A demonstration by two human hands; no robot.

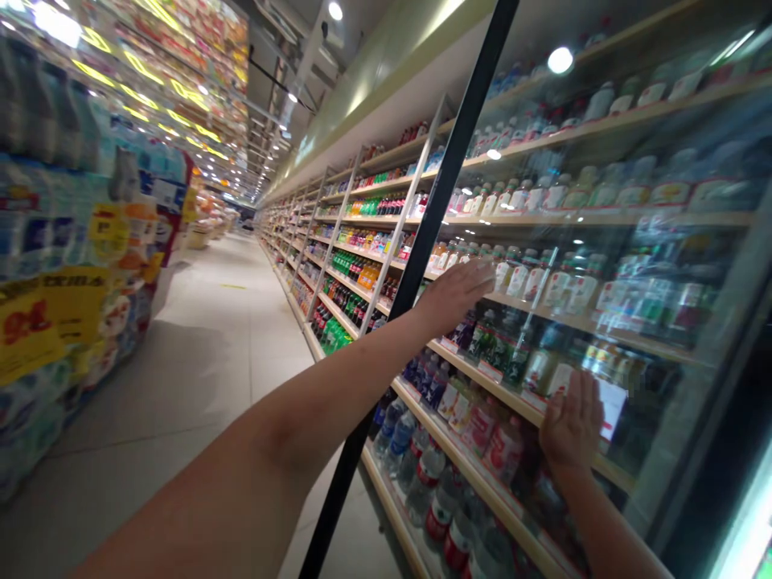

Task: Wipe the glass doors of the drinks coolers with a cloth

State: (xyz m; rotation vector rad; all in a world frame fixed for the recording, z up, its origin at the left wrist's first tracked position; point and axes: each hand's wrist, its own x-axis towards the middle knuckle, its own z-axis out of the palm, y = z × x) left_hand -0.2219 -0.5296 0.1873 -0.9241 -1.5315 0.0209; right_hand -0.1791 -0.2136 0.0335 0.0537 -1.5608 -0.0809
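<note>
A large glass door point(633, 322) with a black edge strip point(443, 185) stands tilted across the right half of the head view. My left hand point(457, 293) reaches over that strip, fingers stretched out and together, lying flat against or just before the glass. Lower and to the right, my right hand point(572, 422) is raised with its palm toward the glass and its fingers up. Whether either palm fully touches the pane cannot be made out. A white label point(610, 408) shows beside the right fingers. Neither hand holds anything.
Behind the glass, long shelves point(482, 378) carry rows of bottled drinks. A stack of wrapped bottles with a yellow price sign point(51, 322) lines the left side. Pale tiled floor point(223, 354) runs down the aisle between. A bright lit strip point(739, 515) glows at bottom right.
</note>
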